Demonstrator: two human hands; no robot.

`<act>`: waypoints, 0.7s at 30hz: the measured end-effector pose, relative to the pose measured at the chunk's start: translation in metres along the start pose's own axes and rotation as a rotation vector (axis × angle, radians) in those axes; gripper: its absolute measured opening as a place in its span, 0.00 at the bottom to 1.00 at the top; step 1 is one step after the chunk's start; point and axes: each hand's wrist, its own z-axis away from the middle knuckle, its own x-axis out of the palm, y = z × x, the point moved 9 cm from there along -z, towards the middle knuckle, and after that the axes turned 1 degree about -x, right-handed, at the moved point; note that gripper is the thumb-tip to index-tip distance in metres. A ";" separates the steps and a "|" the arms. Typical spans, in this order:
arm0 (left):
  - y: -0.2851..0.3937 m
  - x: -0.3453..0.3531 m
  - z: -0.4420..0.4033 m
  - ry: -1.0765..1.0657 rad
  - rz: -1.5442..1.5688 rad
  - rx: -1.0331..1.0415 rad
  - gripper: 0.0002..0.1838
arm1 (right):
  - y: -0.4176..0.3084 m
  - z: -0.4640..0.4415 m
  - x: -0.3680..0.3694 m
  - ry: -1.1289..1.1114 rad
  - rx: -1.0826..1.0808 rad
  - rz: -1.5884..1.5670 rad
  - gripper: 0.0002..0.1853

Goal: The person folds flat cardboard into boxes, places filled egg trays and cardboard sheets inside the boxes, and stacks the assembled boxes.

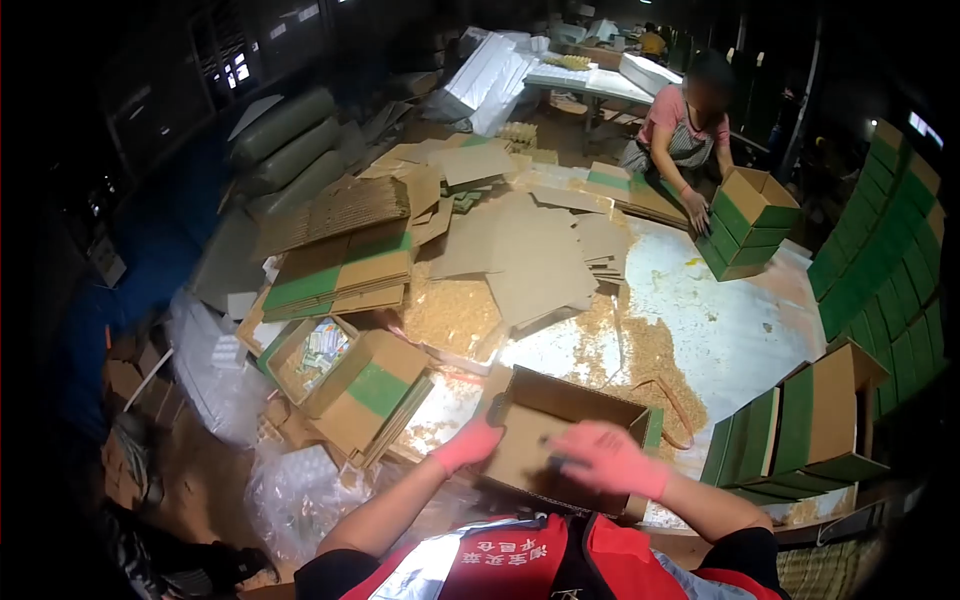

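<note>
An open cardboard box (535,455) stands in front of me at the table's near edge, its inside bare brown board. My left hand (468,446), in a pink glove with dark finger parts, is closed on the box's left wall. Over the opening reaches my right hand (612,460), gloved the same way and slightly blurred. Its fingers stretch to the left, apart, and I make out nothing in them. A flap with green print (653,430) shows at the box's right side.
Flat cardboard sheets (520,250) and folded cartons (345,265) cover the table's middle and left. A carton with colourful papers (322,350) sits at left. Green-brown boxes (800,420) stand at right. Across the table, a person (690,125) handles stacked boxes (745,225). Sawdust-like bits (660,370) litter the tabletop.
</note>
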 end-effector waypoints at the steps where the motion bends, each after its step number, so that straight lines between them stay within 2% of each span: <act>1: -0.004 -0.002 -0.003 0.011 0.015 0.010 0.34 | 0.032 -0.001 -0.023 0.128 0.157 0.104 0.23; 2: -0.003 -0.002 -0.002 0.004 -0.043 -0.057 0.35 | 0.065 0.006 -0.042 0.255 0.318 0.216 0.22; 4: -0.003 0.002 0.007 -0.019 -0.139 -0.188 0.38 | 0.135 0.029 -0.011 0.121 0.463 0.198 0.20; 5: -0.031 0.010 -0.006 -0.003 -0.120 -0.053 0.34 | 0.158 0.032 0.008 0.023 0.548 0.020 0.20; 7: -0.040 0.010 -0.005 0.021 -0.187 -0.112 0.34 | 0.188 0.029 0.037 -0.169 0.701 -0.320 0.20; 8: -0.041 0.009 0.000 0.025 -0.219 -0.150 0.35 | 0.174 0.000 0.021 -0.096 0.651 -0.289 0.20; 9: -0.021 0.008 0.010 0.047 -0.170 -0.095 0.36 | 0.156 -0.044 0.002 -0.023 0.601 -0.259 0.21; 10: -0.018 0.009 0.015 0.029 -0.157 -0.113 0.36 | 0.145 -0.085 0.000 -0.019 0.537 -0.278 0.21; 12: -0.017 0.010 0.019 0.009 -0.126 -0.139 0.37 | 0.159 -0.156 0.043 -0.107 0.416 -0.299 0.21; 13: -0.010 0.005 0.022 0.047 -0.172 -0.092 0.36 | 0.171 -0.186 0.073 -0.184 0.436 -0.352 0.22; 14: -0.019 0.009 0.022 0.041 -0.197 -0.062 0.36 | 0.191 -0.212 0.109 -0.193 0.269 -0.166 0.24; 16: -0.038 0.014 0.017 0.029 -0.250 0.002 0.35 | 0.234 -0.232 0.170 -0.262 0.140 0.329 0.28; 17: -0.036 0.009 0.018 -0.014 -0.156 -0.057 0.39 | 0.242 -0.227 0.175 -0.279 0.172 0.361 0.29; 19: -0.050 0.008 0.012 -0.088 -0.035 -0.037 0.41 | 0.249 -0.195 0.173 -0.383 0.284 0.422 0.31; 20: -0.058 0.009 0.010 -0.127 0.031 -0.027 0.42 | 0.259 -0.164 0.173 -0.423 0.496 0.405 0.32; 21: -0.059 0.007 0.007 -0.147 0.050 -0.012 0.42 | 0.270 -0.127 0.180 -0.631 0.706 0.301 0.31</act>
